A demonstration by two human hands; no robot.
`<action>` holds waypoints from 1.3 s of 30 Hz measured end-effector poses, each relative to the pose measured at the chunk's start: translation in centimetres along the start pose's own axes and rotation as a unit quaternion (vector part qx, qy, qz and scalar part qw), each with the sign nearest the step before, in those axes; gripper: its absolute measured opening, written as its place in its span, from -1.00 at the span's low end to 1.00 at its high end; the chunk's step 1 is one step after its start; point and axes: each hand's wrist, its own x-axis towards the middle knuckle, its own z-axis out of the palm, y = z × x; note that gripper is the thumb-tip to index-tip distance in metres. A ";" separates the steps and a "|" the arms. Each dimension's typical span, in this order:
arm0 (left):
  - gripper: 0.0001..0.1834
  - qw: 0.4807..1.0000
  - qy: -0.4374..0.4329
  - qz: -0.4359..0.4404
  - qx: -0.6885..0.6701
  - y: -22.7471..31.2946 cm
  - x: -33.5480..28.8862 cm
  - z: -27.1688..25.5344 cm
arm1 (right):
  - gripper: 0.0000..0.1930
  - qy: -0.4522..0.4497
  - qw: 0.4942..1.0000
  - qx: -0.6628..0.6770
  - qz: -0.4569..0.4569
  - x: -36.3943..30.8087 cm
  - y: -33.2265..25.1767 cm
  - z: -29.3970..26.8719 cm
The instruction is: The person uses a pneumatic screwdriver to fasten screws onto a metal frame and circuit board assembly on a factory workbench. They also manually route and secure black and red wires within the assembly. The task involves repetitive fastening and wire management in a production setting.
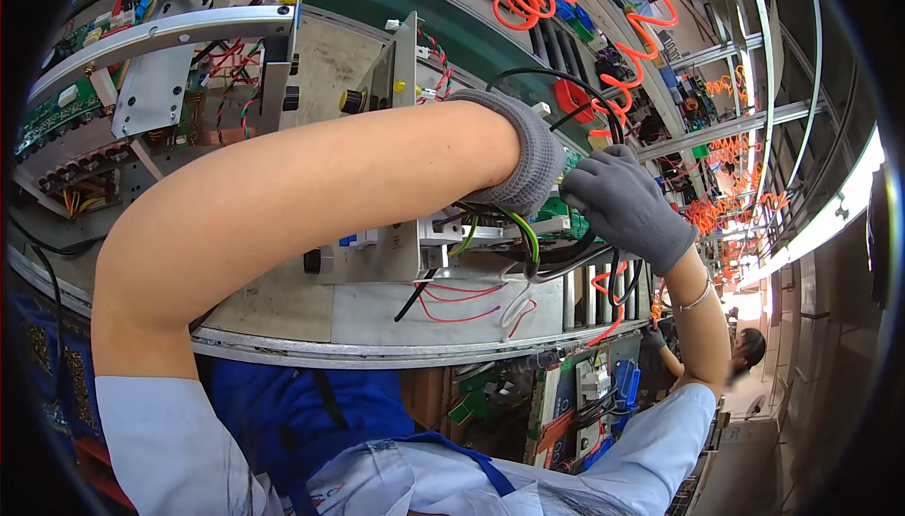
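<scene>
My left hand (530,153), in a grey knit glove, reaches across the workbench into an electronics unit with a metal front panel (407,250). Its cuff shows, but the fingers are hidden from view. My right hand (624,203), gloved alike, is closed just to the right of it, with the fingers curled; whatever they grip is hidden. Black cables (613,125) run behind and beside my right hand. Between and below the hands are a green circuit board (571,224) and a yellow-green wire (531,235). Thin red wires (452,314) hang out at the near side.
A second open metal chassis (156,101) with boards and wires stands at the left. Black rollers (583,299) lie at the right of the bench, by its metal front edge (377,351). Orange coiled hoses (528,2) hang at the back. Another person (749,351) works farther right.
</scene>
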 end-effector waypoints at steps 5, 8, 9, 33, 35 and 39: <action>-0.50 1.000 -0.006 -0.025 0.003 0.2 0.0 -0.1 | -0.89 0.011 1.000 -0.005 0.000 -0.2 -0.3 -0.1; -0.51 1.000 -0.006 -0.018 0.007 0.0 0.0 -0.1 | -0.89 0.016 1.000 -0.006 -0.008 0.0 -0.3 -0.3; -0.51 1.000 -0.008 -0.012 0.008 0.1 -0.1 -0.1 | -0.89 0.017 1.000 -0.006 -0.010 0.0 -0.3 -0.2; -0.64 0.998 -0.020 -0.060 -0.025 0.6 -0.9 -0.3 | -0.94 -0.071 0.980 -0.170 -0.078 2.9 -1.1 -0.9; -0.64 0.998 -0.026 -0.058 -0.023 0.6 -1.0 -0.4 | -0.99 -0.013 0.985 -0.148 -0.089 2.8 -0.9 -0.4; -0.63 0.998 -0.016 -0.052 -0.032 0.5 -0.9 -0.1 | -0.97 0.010 0.989 -0.106 -0.106 2.5 -0.4 -0.6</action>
